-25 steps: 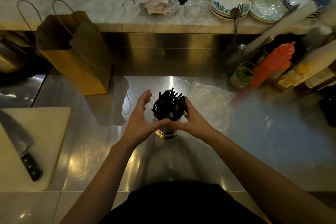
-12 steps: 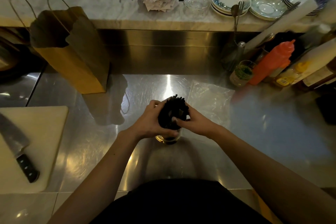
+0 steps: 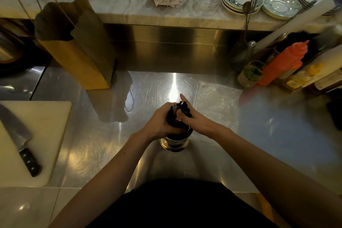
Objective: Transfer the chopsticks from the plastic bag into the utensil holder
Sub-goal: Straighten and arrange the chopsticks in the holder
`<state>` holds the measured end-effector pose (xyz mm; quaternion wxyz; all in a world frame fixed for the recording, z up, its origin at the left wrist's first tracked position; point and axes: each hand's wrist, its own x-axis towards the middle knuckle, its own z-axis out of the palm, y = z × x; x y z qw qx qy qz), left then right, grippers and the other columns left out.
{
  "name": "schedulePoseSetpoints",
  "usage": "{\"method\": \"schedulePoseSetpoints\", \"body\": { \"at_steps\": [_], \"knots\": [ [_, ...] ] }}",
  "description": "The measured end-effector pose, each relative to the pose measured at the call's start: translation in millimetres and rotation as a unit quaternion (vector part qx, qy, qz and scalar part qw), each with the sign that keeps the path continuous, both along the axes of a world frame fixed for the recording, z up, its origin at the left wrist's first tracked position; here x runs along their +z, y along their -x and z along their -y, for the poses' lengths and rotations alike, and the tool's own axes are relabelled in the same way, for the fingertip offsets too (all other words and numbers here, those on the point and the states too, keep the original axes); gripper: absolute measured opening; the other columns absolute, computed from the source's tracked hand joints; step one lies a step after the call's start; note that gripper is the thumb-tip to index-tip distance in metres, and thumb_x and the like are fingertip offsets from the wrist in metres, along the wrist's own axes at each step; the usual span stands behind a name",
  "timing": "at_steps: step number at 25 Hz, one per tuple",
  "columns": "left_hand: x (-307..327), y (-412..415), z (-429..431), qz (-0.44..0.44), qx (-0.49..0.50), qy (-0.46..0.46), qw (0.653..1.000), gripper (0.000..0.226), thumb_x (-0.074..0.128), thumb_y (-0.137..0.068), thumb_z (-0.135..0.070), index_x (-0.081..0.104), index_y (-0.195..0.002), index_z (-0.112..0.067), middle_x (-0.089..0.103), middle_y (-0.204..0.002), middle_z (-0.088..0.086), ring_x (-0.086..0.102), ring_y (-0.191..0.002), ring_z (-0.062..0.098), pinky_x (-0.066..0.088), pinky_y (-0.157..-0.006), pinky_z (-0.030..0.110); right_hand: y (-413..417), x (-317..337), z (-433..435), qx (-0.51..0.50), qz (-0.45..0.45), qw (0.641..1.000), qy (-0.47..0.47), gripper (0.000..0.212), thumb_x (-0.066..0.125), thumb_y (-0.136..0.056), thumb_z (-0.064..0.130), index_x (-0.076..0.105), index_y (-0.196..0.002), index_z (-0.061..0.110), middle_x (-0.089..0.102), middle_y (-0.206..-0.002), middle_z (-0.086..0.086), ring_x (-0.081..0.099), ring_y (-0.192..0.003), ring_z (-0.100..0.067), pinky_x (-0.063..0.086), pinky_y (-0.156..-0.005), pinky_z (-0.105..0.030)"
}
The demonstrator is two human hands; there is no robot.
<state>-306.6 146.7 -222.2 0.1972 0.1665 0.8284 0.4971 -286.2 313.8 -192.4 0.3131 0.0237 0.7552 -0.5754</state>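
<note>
Head view: the chopsticks (image 3: 174,123) stand as a tight dark bundle in the utensil holder (image 3: 174,143), which sits on the steel surface (image 3: 277,135) just below the centre of the frame. The left hand (image 3: 157,124) wraps the bundle from its 9 o'clock side, fingers curled round the sticks above the holder's rim. The right hand (image 3: 197,122) closes on it from 3 o'clock, thumb pressed into the front of the bundle and the forefinger standing straight up past the tips. The two hands nearly meet over the sticks.

The chopsticks are black, with squared ends fanning slightly at the top; their lower parts are hidden inside the holder, a short shiny metal cylinder with a dark mouth.

The clear plastic bag (image 3: 218,102) lies flat and crumpled at 2 o'clock from the holder, close behind the right hand. A brown paper bag (image 3: 77,48) stands at 10 o'clock. A knife (image 3: 20,135) rests on a cutting board (image 3: 42,116) at 9 o'clock.
</note>
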Motion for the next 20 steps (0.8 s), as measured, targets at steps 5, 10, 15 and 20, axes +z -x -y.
{"method": "schedulePoseSetpoints", "body": {
  "at_steps": [5, 10, 15, 20],
  "knots": [
    [-2, -3, -2, 0.024, 0.071, -0.045, 0.996, 0.037, 0.083, -0.073, -0.024, 0.065, -0.106, -0.023, 0.071, -0.099, -0.006, 0.067, -0.095, 0.002, 0.052, -0.081, 0.014, 3, -4, -10, -0.004, -0.014, 1.000, -0.002, 0.089, 0.039, -0.075, 0.068, 0.007, -0.153, 0.039, 0.013, -0.163, -0.003, 0.017, -0.148, -0.027, 0.022, -0.116, -0.043],
    [-2, -1, 5, 0.019, 0.067, -0.058, 0.996, 0.042, 0.085, -0.071, -0.020, 0.066, -0.108, -0.025, 0.072, -0.103, -0.004, 0.067, -0.100, 0.009, 0.054, -0.090, 0.029, 1, -22, -23, 0.018, -0.077, 0.994, -0.069, 0.075, 0.064, -0.083, 0.051, 0.029, -0.148, 0.039, 0.041, -0.151, 0.004, 0.037, -0.140, -0.018, 0.034, -0.114, -0.045],
    [1, -4, 13, -0.032, 0.092, -0.046, 0.994, 0.038, 0.079, -0.078, -0.020, 0.066, -0.112, -0.025, 0.069, -0.104, -0.010, 0.063, -0.105, 0.006, 0.051, -0.098, 0.039, -1, -23, -25, -0.045, -0.186, 0.975, -0.113, 0.038, 0.067, -0.089, 0.023, 0.060, -0.127, 0.022, 0.062, -0.118, 0.010, 0.057, -0.111, -0.009, 0.050, -0.098, -0.033],
    [6, -14, 13, -0.071, 0.123, -0.051, 0.988, 0.060, 0.078, -0.080, -0.024, 0.053, -0.133, -0.029, 0.063, -0.128, -0.009, 0.055, -0.121, 0.004, 0.044, -0.106, 0.027, -2, -22, -17, -0.063, -0.264, 0.950, -0.154, 0.040, 0.068, -0.088, 0.024, 0.059, -0.127, 0.025, 0.054, -0.115, 0.016, 0.052, -0.105, -0.004, 0.050, -0.091, -0.025]
  ]
}}
